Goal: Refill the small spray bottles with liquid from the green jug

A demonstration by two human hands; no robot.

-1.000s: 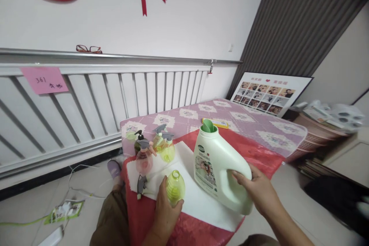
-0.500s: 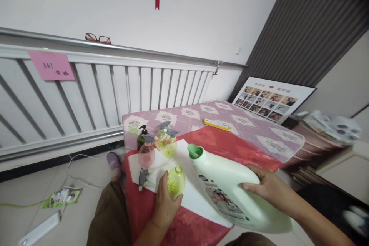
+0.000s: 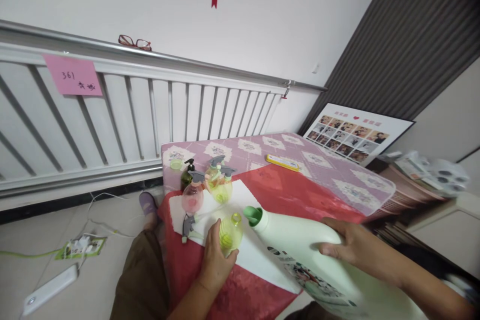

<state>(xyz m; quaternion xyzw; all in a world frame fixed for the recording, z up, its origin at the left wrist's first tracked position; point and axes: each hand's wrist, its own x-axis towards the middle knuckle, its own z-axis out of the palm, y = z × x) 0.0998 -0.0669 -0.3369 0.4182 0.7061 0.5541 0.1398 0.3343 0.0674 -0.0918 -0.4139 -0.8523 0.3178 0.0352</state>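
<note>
My left hand [image 3: 214,257] grips a small open yellow-green bottle [image 3: 229,232], standing on a white cloth [image 3: 245,250]. My right hand [image 3: 347,247] holds a big pale green detergent jug [image 3: 300,255] by its handle. The jug is tipped almost flat, and its green spout [image 3: 254,215] points left at the small bottle's mouth, right beside it. A loose grey spray head [image 3: 186,225] lies on the cloth left of my left hand.
Several small spray bottles [image 3: 210,187] stand at the far left of the red-covered table [image 3: 285,190]. A yellow flat item [image 3: 282,162] lies on the purple cloth behind. A radiator [image 3: 150,115] is beyond; a power strip [image 3: 48,290] lies on the floor.
The jug has tipped from upright to nearly horizontal, and its spout has dropped to the small bottle's mouth. My left hand has kept the small bottle in place.
</note>
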